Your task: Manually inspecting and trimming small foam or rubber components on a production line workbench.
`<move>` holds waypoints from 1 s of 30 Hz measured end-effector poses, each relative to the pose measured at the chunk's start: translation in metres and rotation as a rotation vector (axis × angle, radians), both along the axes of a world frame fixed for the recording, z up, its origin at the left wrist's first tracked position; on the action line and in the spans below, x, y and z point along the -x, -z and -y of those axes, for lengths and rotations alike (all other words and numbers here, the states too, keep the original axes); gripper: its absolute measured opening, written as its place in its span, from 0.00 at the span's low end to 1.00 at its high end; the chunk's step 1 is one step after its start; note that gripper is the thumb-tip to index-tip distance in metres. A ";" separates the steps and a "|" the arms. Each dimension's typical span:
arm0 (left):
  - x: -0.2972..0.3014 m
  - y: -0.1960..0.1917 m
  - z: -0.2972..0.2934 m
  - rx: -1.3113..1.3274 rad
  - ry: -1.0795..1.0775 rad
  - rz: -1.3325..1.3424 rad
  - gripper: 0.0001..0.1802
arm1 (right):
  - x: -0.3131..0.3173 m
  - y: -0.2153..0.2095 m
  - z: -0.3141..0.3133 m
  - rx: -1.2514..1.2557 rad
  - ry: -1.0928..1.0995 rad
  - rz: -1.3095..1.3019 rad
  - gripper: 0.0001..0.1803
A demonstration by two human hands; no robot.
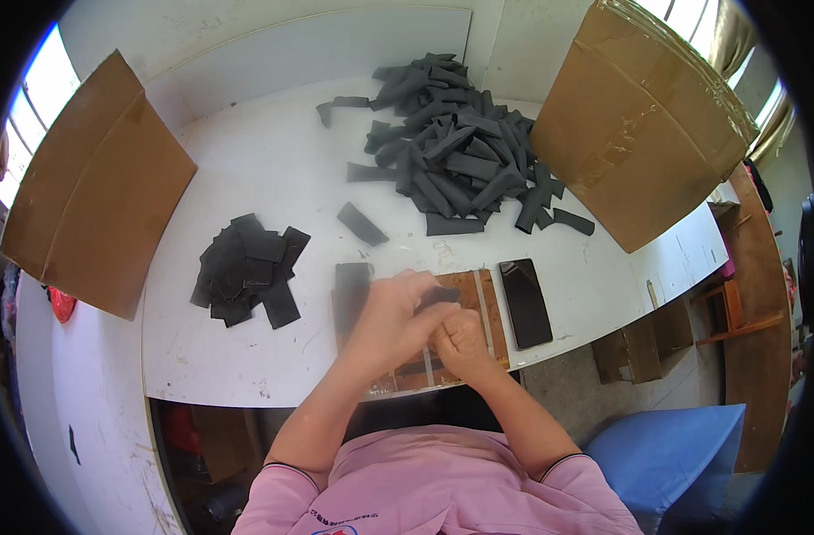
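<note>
Both my hands are together above a brown board (pixel 499 334) with pale strips, near the table's front edge. My left hand (pixel 393 312) is closed round a dark grey fabric piece (pixel 439 297), part of which shows between thumb and fingers. Pressed up against it, my right hand (pixel 463 341) is curled into a fist; what it grips is hidden. A flat dark grey piece (pixel 351 290) lies by the left hand, over the board's left side. Farther off, a single dark grey piece (pixel 362 223) rests on the white table.
A large heap of dark grey fabric tubes (pixel 465 165) fills the table's back. To the left lies a smaller stack of flat dark pieces (pixel 246 267). A black phone (pixel 525 303) sits right of the board. Cardboard boxes stand at left (pixel 99 187) and right (pixel 643 116).
</note>
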State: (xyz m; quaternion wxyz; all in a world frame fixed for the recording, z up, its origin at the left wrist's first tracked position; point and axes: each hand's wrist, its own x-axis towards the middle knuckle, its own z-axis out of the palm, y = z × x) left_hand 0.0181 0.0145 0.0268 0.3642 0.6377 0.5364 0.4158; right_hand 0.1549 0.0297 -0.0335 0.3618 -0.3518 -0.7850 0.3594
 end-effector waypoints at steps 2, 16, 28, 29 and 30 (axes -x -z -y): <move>0.007 0.004 -0.002 0.031 -0.001 0.045 0.05 | 0.007 0.000 -0.002 -0.070 0.003 -0.003 0.08; 0.000 -0.004 0.020 -0.259 -0.226 1.026 0.06 | 0.007 -0.043 -0.010 -0.087 -0.028 0.009 0.12; 0.016 0.007 0.018 -0.086 -0.215 1.016 0.08 | 0.011 -0.006 -0.006 -0.357 -0.015 0.136 0.14; 0.019 0.008 0.018 -0.086 -0.207 0.887 0.09 | 0.011 -0.008 -0.005 -0.346 -0.019 0.139 0.14; 0.022 0.008 0.018 -0.085 -0.206 0.756 0.09 | 0.011 -0.012 -0.006 -0.342 -0.033 0.139 0.14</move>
